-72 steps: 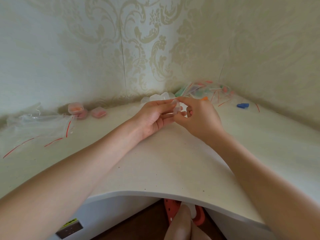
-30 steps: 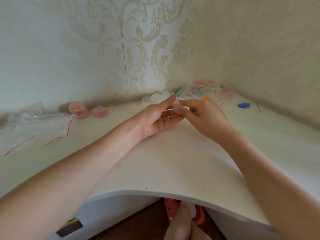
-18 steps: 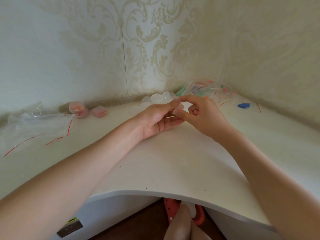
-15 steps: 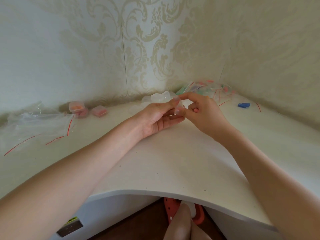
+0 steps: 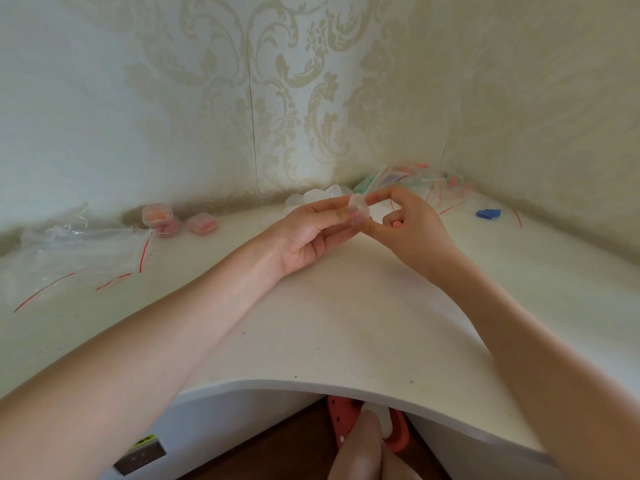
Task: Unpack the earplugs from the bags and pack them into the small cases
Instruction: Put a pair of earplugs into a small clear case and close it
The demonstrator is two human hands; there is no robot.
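A small clear plastic case (image 5: 358, 210) is held above the middle of the white desk (image 5: 339, 317). My left hand (image 5: 311, 233) grips it from the left with thumb and fingers. My right hand (image 5: 412, 230) pinches the same case from the right, forefinger over its top and thumb beneath. A pink-orange earplug (image 5: 397, 224) shows inside the curled fingers of my right hand. Behind my hands lie empty clear cases (image 5: 320, 195), and a heap of bagged earplugs (image 5: 412, 178) fills the desk's back corner.
Three filled cases (image 5: 173, 220) with orange and pink earplugs stand by the wall at the left. Empty clear zip bags (image 5: 79, 251) with red strips lie at the far left. A blue earplug pair (image 5: 488, 213) lies at the right. The desk's curved front edge is near me.
Both hands stayed together over the desk's middle, working the clear case. My right forefinger has lifted over the case's top, and the case has turned a little between the fingers.
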